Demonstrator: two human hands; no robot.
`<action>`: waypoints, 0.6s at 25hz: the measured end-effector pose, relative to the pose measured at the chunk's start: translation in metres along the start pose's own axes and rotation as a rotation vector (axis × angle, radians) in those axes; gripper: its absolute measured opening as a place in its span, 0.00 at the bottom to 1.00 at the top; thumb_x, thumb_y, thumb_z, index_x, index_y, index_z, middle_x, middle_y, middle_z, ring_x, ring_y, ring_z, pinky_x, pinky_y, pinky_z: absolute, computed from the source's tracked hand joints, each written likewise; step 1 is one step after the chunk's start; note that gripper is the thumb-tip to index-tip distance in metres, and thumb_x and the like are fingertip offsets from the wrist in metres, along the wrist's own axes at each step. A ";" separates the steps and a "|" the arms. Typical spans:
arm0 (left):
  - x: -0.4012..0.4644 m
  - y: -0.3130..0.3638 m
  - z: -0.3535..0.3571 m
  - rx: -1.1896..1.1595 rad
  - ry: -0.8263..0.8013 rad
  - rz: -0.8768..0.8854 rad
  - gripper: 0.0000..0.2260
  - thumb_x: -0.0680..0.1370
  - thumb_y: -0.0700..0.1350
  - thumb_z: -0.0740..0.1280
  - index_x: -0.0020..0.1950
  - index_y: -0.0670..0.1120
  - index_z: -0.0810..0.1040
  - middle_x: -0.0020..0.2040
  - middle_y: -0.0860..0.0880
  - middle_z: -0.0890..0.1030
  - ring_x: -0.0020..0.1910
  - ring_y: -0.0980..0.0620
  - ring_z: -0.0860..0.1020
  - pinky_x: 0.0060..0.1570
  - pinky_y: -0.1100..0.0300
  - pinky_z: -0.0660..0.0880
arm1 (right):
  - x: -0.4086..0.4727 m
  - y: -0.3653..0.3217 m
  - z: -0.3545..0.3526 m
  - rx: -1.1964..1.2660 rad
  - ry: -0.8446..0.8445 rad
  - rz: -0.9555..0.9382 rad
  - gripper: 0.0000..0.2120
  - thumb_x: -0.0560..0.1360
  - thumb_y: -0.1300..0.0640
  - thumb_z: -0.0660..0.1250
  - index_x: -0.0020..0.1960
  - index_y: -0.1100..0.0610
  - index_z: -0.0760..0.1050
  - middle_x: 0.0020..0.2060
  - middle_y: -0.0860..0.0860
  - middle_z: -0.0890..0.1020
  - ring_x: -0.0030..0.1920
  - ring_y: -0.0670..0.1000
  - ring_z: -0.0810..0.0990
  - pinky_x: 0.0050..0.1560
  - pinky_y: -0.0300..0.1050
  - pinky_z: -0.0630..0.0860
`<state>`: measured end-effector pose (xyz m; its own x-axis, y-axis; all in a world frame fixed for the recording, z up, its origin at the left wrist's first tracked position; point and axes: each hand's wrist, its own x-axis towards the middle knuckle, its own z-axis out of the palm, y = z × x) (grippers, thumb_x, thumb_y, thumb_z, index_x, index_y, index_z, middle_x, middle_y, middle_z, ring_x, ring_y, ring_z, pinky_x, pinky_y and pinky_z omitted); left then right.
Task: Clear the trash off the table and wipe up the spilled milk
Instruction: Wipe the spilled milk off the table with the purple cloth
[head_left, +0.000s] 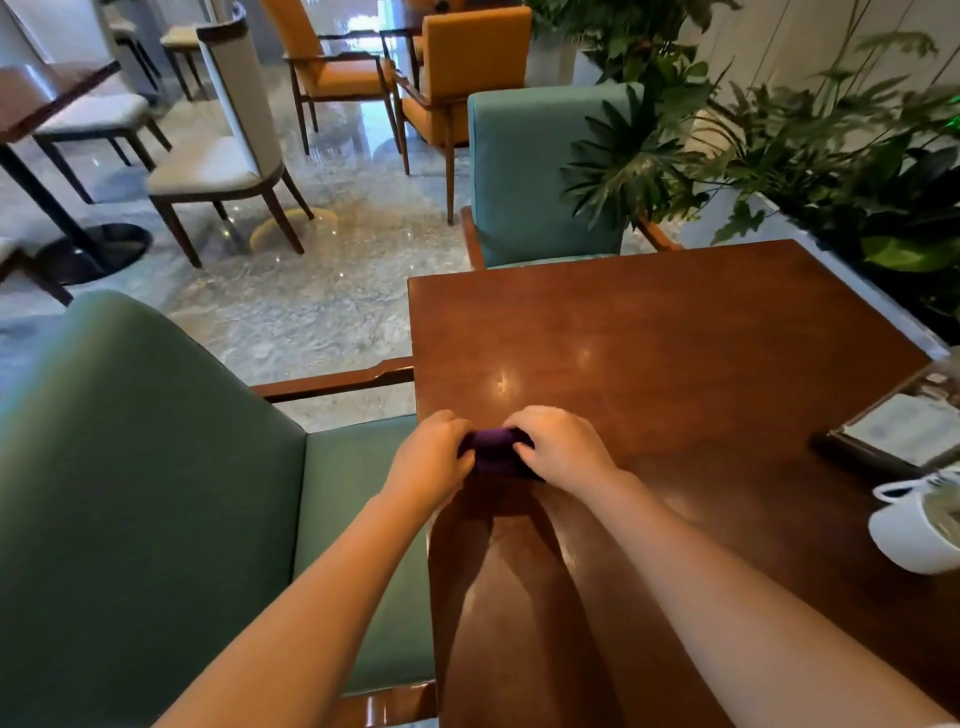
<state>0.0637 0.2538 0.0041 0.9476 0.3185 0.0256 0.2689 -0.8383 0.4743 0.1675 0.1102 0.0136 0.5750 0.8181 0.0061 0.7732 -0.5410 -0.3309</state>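
Observation:
A small dark purple cloth (492, 448), folded into a compact bundle, lies on the brown wooden table (675, 353) near its left edge. My left hand (434, 457) grips the cloth's left end and my right hand (563, 446) grips its right end, both with fingers curled over it. Most of the cloth is hidden under my fingers. No milk spill or trash shows on the visible tabletop.
A white cup (919, 530) and a menu holder (898, 431) stand at the table's right edge. A green armchair (156, 493) sits to the left, a teal chair (535, 176) at the far end, potted plants (831, 145) on the right.

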 end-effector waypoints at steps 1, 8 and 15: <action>0.001 -0.003 0.008 0.010 -0.001 -0.012 0.11 0.74 0.40 0.66 0.55 0.43 0.79 0.51 0.45 0.78 0.49 0.46 0.76 0.47 0.53 0.74 | 0.002 0.004 0.008 -0.006 -0.001 -0.004 0.11 0.74 0.58 0.63 0.55 0.52 0.76 0.51 0.50 0.80 0.53 0.53 0.77 0.48 0.51 0.78; -0.011 -0.019 0.058 0.034 -0.136 -0.094 0.13 0.74 0.43 0.67 0.58 0.45 0.78 0.55 0.46 0.77 0.56 0.46 0.75 0.50 0.53 0.75 | -0.012 0.024 0.054 0.105 -0.164 0.080 0.12 0.73 0.58 0.65 0.56 0.52 0.76 0.54 0.50 0.80 0.56 0.53 0.77 0.53 0.48 0.74; -0.014 -0.011 0.052 0.064 -0.228 -0.097 0.18 0.74 0.47 0.69 0.62 0.46 0.75 0.59 0.46 0.75 0.60 0.46 0.73 0.55 0.53 0.73 | -0.022 0.024 0.043 0.029 -0.228 0.039 0.15 0.73 0.53 0.66 0.59 0.51 0.74 0.54 0.51 0.78 0.56 0.54 0.75 0.53 0.49 0.74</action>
<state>0.0566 0.2360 -0.0471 0.9294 0.2967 -0.2197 0.3638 -0.8375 0.4078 0.1625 0.0874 -0.0348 0.5264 0.8214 -0.2197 0.7415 -0.5699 -0.3541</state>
